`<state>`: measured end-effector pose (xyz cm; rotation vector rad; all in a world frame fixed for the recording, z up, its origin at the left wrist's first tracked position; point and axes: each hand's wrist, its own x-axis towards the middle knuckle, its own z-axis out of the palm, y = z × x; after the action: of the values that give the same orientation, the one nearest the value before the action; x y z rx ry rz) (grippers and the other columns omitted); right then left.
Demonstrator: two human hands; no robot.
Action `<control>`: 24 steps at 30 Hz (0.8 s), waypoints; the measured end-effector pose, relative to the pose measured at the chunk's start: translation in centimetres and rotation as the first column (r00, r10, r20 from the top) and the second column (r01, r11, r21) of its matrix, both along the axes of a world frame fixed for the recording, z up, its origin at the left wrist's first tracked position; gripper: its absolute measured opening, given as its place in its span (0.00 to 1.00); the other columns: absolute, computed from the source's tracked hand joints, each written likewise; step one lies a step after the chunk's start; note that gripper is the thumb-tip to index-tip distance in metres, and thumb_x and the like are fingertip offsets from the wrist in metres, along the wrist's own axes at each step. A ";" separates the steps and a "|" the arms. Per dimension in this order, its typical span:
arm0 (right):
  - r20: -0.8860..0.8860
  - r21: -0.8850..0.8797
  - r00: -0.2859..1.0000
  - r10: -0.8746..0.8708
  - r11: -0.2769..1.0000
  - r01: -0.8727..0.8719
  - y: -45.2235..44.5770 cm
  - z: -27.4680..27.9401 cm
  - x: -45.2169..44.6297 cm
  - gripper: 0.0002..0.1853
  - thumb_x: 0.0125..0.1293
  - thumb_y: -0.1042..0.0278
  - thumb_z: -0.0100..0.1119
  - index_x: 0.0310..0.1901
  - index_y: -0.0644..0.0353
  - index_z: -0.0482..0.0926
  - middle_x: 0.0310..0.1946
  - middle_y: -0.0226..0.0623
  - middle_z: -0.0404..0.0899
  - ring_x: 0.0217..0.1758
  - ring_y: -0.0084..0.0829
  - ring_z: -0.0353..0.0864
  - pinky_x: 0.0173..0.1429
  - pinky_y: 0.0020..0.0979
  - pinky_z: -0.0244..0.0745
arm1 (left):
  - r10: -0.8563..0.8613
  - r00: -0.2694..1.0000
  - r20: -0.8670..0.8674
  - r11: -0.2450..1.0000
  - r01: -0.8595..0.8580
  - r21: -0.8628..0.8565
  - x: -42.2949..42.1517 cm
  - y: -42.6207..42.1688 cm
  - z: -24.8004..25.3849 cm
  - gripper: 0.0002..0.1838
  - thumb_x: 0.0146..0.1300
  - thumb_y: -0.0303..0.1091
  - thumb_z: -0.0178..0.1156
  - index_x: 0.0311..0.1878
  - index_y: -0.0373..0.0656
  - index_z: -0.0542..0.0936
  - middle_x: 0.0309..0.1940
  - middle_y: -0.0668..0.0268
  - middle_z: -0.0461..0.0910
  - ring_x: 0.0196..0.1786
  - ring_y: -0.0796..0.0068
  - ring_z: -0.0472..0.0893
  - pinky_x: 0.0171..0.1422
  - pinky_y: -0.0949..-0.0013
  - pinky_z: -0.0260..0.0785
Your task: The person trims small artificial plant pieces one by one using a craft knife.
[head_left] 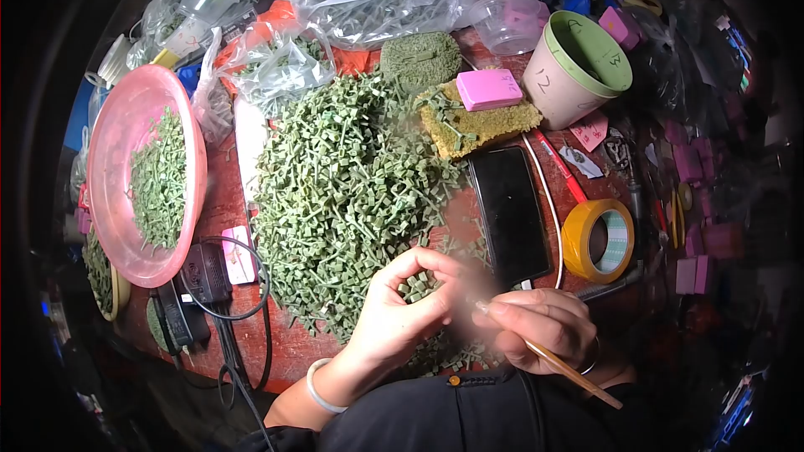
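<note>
A large heap of small green pieces [343,192] covers the middle of the red table [301,356]. At the heap's lower right edge is my left hand [410,297], a bracelet on its wrist, with thumb and forefinger curled together; what lies between their tips is blurred. Close to its right, my right hand [544,331] is closed round a thin wooden-handled tool [578,375] that slants down to the right. Something small and pale shows at the right fingertips, too blurred to make out. A ring is on one right finger.
A pink bowl [105,176] of green pieces stands left, by black adapters and cables [205,280]. Right are a black phone [508,213], yellow tape [578,238], a red pen [561,169] and a numbered cup [548,75]. Plastic bags [377,8] line the back.
</note>
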<state>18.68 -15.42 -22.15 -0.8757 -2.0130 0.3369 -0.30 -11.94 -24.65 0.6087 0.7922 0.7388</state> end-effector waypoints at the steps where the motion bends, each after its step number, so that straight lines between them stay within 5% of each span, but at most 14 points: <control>1: -0.011 0.001 1.000 0.004 1.000 -0.004 0.0 -0.1 0.0 0.18 0.62 0.68 0.66 0.49 0.67 0.74 0.34 0.39 0.83 0.35 0.33 0.85 0.35 0.28 0.83 | 0.000 1.000 0.000 1.000 0.000 0.000 0.0 0.0 0.0 0.08 0.64 0.26 0.61 0.45 0.40 0.77 0.34 0.67 0.78 0.24 0.88 0.70 0.25 0.83 0.58; 13: -0.004 0.012 1.000 0.020 1.000 -0.020 -0.1 0.2 -0.1 0.19 0.61 0.67 0.66 0.50 0.67 0.74 0.35 0.39 0.84 0.36 0.33 0.86 0.34 0.28 0.83 | -0.048 0.994 -0.094 0.995 0.056 0.085 -0.3 -0.1 -0.6 0.07 0.65 0.24 0.60 0.45 0.38 0.76 0.36 0.68 0.77 0.35 0.85 0.78 0.34 0.81 0.69; 15: -0.009 0.008 1.000 0.023 1.000 -0.023 0.0 0.3 -0.1 0.19 0.62 0.67 0.66 0.51 0.67 0.73 0.35 0.39 0.84 0.36 0.33 0.86 0.34 0.28 0.83 | -0.026 0.990 -0.136 0.955 0.064 0.288 -0.1 -0.1 -1.3 0.07 0.65 0.24 0.60 0.45 0.38 0.76 0.36 0.68 0.77 0.36 0.85 0.78 0.35 0.81 0.70; 18: -0.001 0.029 0.999 0.035 0.999 -0.035 0.0 0.3 0.3 0.19 0.63 0.66 0.65 0.50 0.67 0.73 0.35 0.39 0.83 0.37 0.33 0.85 0.35 0.28 0.83 | -0.082 0.992 -0.100 0.993 0.091 0.082 -0.1 -0.3 -0.6 0.07 0.64 0.25 0.61 0.44 0.39 0.76 0.34 0.69 0.77 0.31 0.85 0.76 0.31 0.81 0.66; 24: -0.052 0.013 0.999 -0.013 1.000 0.014 0.0 -0.2 0.5 0.15 0.66 0.67 0.61 0.49 0.66 0.72 0.33 0.37 0.81 0.30 0.32 0.82 0.31 0.29 0.80 | -0.027 0.998 -0.051 0.997 0.030 0.073 0.3 0.0 -0.1 0.08 0.64 0.27 0.62 0.44 0.40 0.77 0.28 0.71 0.76 0.23 0.87 0.69 0.24 0.81 0.57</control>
<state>19.16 -15.45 -22.31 -0.8636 -1.9591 0.3352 0.01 -11.97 -24.78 0.7064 0.8036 0.7316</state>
